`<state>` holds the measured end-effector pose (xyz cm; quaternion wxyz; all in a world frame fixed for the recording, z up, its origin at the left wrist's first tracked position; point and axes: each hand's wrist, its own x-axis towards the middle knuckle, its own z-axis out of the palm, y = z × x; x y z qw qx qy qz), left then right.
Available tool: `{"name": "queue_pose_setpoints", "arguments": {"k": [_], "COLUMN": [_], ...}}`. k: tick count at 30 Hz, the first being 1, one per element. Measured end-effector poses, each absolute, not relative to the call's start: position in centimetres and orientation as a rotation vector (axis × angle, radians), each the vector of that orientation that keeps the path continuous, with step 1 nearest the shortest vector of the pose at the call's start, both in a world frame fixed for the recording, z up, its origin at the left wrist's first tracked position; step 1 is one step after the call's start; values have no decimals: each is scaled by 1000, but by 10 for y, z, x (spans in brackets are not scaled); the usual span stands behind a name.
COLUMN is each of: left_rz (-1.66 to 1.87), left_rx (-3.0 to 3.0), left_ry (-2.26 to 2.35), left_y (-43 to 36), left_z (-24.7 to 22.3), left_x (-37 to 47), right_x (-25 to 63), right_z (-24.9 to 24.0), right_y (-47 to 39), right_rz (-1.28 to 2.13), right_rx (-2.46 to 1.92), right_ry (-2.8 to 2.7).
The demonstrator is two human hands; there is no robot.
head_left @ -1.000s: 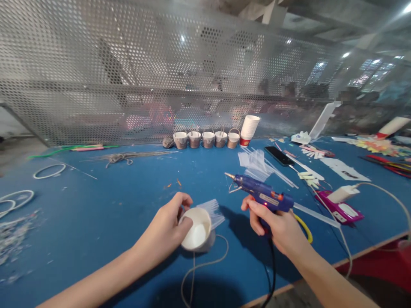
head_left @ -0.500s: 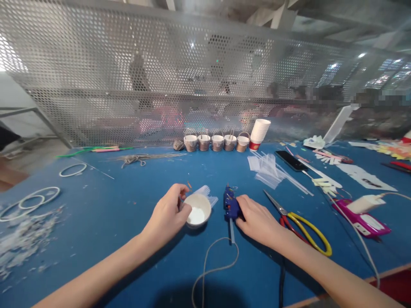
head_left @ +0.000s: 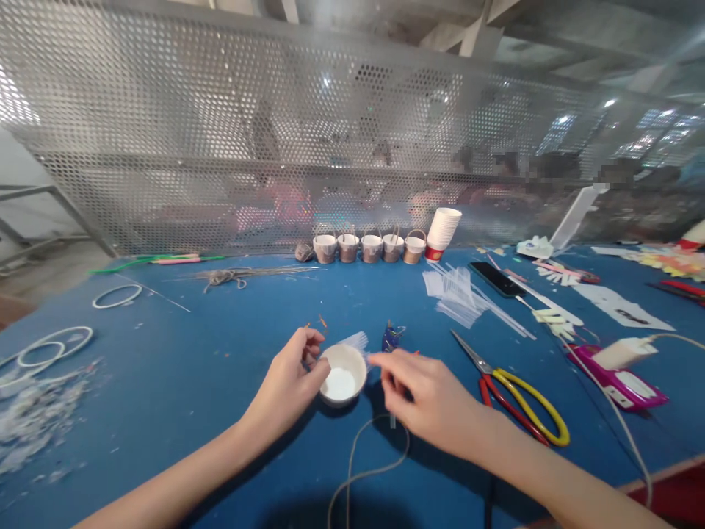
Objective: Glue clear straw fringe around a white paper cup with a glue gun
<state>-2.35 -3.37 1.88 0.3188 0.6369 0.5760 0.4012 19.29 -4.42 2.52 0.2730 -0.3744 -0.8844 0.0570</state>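
My left hand (head_left: 294, 375) grips the left side of a small white paper cup (head_left: 342, 376), with the thumb at its rim. The cup stands upright, its open top facing me. Just right of the cup is my right hand (head_left: 424, 386), index finger stretched out towards the rim and holding nothing visible; whether the fingertip touches the cup I cannot tell. A blue glue gun (head_left: 391, 338) lies partly hidden behind the right hand. Clear plastic strips (head_left: 355, 340) stick out behind the cup. A loop of thin cord (head_left: 352, 481) lies in front.
Several small handled cups (head_left: 371, 250) line the back beside a stack of paper cups (head_left: 443, 228). Scissors (head_left: 512, 389) lie right, near a phone (head_left: 497, 279) and a magenta power strip (head_left: 620, 378). White rings (head_left: 60, 345) and scraps (head_left: 47, 411) lie left.
My right hand has let go of the glue gun and moved left towards the cup. My left hand stays at the cup.
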Motion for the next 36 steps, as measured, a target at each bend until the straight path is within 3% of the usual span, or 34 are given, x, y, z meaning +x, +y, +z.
{"name": "queue_pose_setpoints", "arguments": {"k": [5,16,36], "left_rz": [1012,588,717], "left_rx": [1566,1717,1123], "left_ry": [1403,1065,948], "left_y": [-36,4,-8], "left_z": [17,14,8], "left_x": [-34,-49,-38], "right_x": [171,175,183], "right_z": [12,0,3], "right_y": [-50,-43,-48], "right_rz": [-18,132,246], "right_rx": [-935,-828,-813], "right_ry": [-2511,-2324,-2330]}}
